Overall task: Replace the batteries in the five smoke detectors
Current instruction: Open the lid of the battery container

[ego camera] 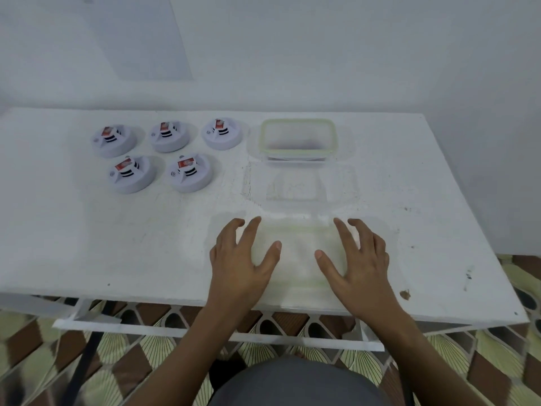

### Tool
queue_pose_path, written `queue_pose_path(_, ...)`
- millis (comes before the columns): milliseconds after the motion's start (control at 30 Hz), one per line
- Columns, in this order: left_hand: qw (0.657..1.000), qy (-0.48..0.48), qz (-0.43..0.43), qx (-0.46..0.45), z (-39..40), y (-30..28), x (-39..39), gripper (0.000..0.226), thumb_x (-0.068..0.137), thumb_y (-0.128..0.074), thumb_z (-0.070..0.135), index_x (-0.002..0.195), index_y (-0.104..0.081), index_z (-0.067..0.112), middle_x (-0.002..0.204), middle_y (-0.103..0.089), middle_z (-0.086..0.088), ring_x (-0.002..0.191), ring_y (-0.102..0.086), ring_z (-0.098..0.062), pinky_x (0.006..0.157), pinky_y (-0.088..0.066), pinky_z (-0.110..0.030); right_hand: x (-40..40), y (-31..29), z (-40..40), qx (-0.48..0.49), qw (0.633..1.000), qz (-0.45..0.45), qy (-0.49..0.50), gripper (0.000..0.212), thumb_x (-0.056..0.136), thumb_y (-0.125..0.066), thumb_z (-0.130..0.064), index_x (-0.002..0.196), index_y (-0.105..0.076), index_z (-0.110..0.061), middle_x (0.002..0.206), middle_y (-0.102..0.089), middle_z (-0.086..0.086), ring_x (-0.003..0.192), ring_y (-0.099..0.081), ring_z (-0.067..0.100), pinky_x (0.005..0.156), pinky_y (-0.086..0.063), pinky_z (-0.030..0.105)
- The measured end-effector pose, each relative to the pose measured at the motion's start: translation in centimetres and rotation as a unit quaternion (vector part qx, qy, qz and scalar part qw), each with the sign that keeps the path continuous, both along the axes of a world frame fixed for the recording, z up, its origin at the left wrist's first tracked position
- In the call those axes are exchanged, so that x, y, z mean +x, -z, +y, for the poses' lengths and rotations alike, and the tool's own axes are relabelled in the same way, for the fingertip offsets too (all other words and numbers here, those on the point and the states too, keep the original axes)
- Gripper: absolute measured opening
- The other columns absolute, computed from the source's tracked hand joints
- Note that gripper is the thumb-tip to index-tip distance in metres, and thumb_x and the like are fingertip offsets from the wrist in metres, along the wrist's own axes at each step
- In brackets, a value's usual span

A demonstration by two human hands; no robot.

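Five smoke detectors [152,155]: round white plastic, red-labelled batteries, writing unreadable, far left on white table [87,230].
Container [298,140]: clear, green-rimmed, rectangular.
Left hand [243,253], right hand [357,256]: fingers spread, holding nothing.

Clear lid [298,259] under hands blurred, indistinct

Operator body, head cam view
Left hand [244,259] and right hand [355,259] bare, no rings or watch visible. Forearms bare, no sleeves in view. Grey garment [295,385] at bottom edge.
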State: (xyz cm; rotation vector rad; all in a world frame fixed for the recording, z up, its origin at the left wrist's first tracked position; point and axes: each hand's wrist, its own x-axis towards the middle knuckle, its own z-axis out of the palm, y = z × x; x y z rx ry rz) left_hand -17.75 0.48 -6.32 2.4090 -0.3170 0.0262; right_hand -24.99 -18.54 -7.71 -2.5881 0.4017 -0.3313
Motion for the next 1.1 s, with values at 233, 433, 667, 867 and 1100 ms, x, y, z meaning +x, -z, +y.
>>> queue_pose_path(233,0.993,0.018,-0.065,-0.098,-3.1,-4.3,8.7,0.051,0.092,-0.058,0.042,0.138,-0.048,0.023,0.137,-0.044,-0.003,0.128,-0.042,-0.015,0.100,-0.037,-0.027,7.7,-5.8,-3.1,0.117,0.989,-0.089,-0.016,0.062,0.095,-0.052,-0.048,0.149,-0.036,-0.022,0.153,-0.034,0.002,0.142,-0.021,0.015,0.111,-0.018,0.027)
queue_pose_path(433,0.996,0.019,0.011,-0.081,-7.1,-5.9,19.4,0.051,0.095,-0.053,0.038,0.142,-0.043,0.022,0.140,-0.043,-0.011,0.128,-0.041,-0.020,0.091,-0.025,-0.020,18.0,-6.4,-7.4,0.180,0.983,-0.018,-0.014,0.057,0.099,-0.049,-0.044,0.151,-0.033,-0.029,0.157,-0.030,0.006,0.147,-0.016,0.023,0.116,-0.020,0.038)
queue_pose_path(667,0.990,0.050,0.122,-0.058,-8.4,-4.3,24.2,0.061,0.093,-0.052,0.050,0.145,-0.039,0.022,0.148,-0.043,-0.003,0.133,-0.043,-0.022,0.099,-0.032,-0.025,23.7,-5.3,-8.8,0.208,0.976,0.066,-0.007,0.058,0.098,-0.051,-0.047,0.150,-0.035,-0.028,0.145,-0.041,0.016,0.138,-0.038,0.029,0.111,-0.029,0.036)
queue_pose_path(867,0.986,0.031,0.113,-0.121,-9.6,-3.7,26.3,0.065,0.088,-0.060,0.051,0.142,-0.042,0.022,0.142,-0.048,0.000,0.124,-0.049,-0.019,0.101,-0.039,-0.031,26.1,-4.9,-9.3,0.226,0.974,0.024,0.026,0.055,0.093,-0.060,-0.046,0.144,-0.045,-0.028,0.133,-0.041,0.015,0.127,-0.047,0.029,0.103,-0.034,0.029)
queue_pose_path(1100,0.964,0.038,0.138,-0.226,-10.5,-2.5,26.8,0.046,0.080,-0.072,0.045,0.110,-0.041,0.031,0.107,-0.053,-0.003,0.093,-0.058,-0.019,0.072,-0.049,-0.028,27.2,-4.0,-10.0,0.249,0.967,0.007,0.045,0.054,0.090,-0.062,-0.050,0.140,-0.046,-0.035,0.125,-0.049,0.013,0.119,-0.050,0.026,0.096,-0.038,0.030)
